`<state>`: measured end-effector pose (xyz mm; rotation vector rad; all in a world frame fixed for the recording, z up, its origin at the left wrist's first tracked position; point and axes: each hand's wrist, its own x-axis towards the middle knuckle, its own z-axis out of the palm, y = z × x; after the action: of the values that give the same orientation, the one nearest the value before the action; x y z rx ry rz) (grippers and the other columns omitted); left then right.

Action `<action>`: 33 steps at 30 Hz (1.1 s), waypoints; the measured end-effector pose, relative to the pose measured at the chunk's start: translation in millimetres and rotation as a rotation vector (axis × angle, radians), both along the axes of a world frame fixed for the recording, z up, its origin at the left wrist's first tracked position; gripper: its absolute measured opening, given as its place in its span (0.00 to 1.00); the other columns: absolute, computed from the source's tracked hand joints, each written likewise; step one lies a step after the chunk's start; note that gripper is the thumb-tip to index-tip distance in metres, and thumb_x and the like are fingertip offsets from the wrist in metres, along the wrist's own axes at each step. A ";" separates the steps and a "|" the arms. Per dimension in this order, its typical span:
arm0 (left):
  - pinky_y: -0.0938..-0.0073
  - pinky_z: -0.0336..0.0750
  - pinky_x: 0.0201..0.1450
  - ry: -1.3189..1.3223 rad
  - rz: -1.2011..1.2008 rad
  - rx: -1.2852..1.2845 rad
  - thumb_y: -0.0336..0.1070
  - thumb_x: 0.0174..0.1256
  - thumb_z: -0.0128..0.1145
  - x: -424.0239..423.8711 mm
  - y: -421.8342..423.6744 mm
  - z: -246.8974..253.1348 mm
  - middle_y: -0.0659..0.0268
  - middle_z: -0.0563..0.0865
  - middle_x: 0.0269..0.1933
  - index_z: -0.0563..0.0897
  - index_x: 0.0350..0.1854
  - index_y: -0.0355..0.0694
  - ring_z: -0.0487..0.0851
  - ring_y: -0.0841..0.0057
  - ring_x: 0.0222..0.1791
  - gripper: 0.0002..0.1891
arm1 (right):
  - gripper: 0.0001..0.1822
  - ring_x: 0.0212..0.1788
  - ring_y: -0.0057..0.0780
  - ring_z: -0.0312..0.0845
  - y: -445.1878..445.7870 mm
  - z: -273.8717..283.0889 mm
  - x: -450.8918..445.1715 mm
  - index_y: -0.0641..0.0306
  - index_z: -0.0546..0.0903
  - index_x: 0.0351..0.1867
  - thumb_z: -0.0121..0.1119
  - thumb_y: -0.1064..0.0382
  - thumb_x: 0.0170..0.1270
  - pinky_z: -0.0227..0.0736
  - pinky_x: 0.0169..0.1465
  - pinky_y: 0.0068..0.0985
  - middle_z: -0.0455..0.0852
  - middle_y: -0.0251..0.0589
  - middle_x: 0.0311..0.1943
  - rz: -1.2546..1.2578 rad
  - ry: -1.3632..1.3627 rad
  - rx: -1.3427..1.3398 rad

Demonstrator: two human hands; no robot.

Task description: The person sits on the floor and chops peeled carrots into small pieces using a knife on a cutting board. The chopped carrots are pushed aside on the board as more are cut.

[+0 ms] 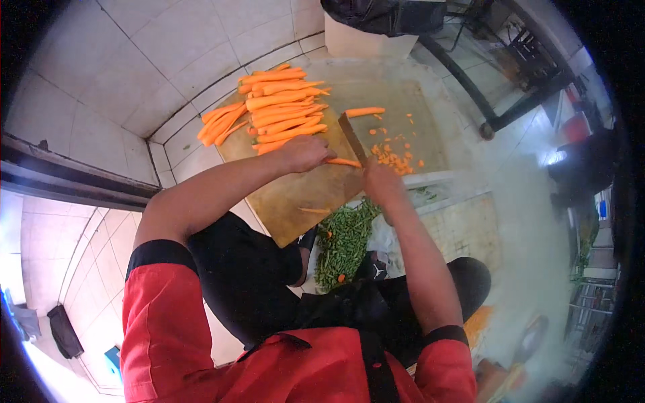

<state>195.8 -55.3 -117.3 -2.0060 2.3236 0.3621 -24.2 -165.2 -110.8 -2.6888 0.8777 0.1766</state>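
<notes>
My left hand [308, 152] presses a peeled carrot [345, 162] against a worn brown cutting board [287, 201]. In my right hand [384, 185] is a large knife [352, 138], its blade crossing the board's right edge near the carrot's end. Beyond my left hand lies a stack of whole peeled carrots [287, 111], with several more carrots [221, 121] at its left. Just right of the knife, small carrot pieces [393, 158] are scattered on a shallow pale tray [423, 101]. One carrot [365, 111] rests farther back, past the blade's tip.
Chopped green vegetables [345, 247], probably beans, are heaped between my feet, with a clear plastic bag [385, 234] beside them. A tiled wall [176, 45] rises at the left. At the back right stands a dark metal frame [468, 85] with a caster. A thin carrot strip [313, 210] lies on the board.
</notes>
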 end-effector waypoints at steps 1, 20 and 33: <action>0.57 0.79 0.44 -0.013 -0.021 -0.008 0.42 0.70 0.52 -0.3 -1.3 0.0 0.59 0.80 0.42 0.80 0.59 0.52 0.81 0.60 0.48 0.17 | 0.14 0.38 0.55 0.86 -0.2 11.4 0.8 0.71 0.72 0.50 0.48 0.65 0.67 0.81 0.40 0.47 0.87 0.60 0.34 0.000 0.032 0.006; 0.58 0.80 0.45 -0.024 -0.032 -0.091 0.38 0.69 0.49 -4.4 -1.1 -14.3 0.58 0.79 0.43 0.81 0.57 0.50 0.80 0.60 0.49 0.17 | 0.15 0.40 0.54 0.86 -1.8 14.8 3.1 0.67 0.74 0.52 0.47 0.64 0.68 0.81 0.44 0.47 0.87 0.60 0.36 0.049 0.088 -0.045; 0.60 0.80 0.46 -0.008 -0.042 -0.063 0.36 0.67 0.49 -7.5 -10.2 -7.3 0.59 0.79 0.43 0.80 0.60 0.51 0.80 0.60 0.48 0.20 | 0.14 0.37 0.57 0.86 -15.2 -8.3 -7.4 0.69 0.73 0.47 0.45 0.61 0.69 0.80 0.40 0.50 0.87 0.59 0.33 0.039 0.045 -0.089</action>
<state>188.3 -65.5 -124.6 -1.9779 2.3983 0.2817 -31.6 -180.4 -119.1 -2.7965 0.8657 0.2129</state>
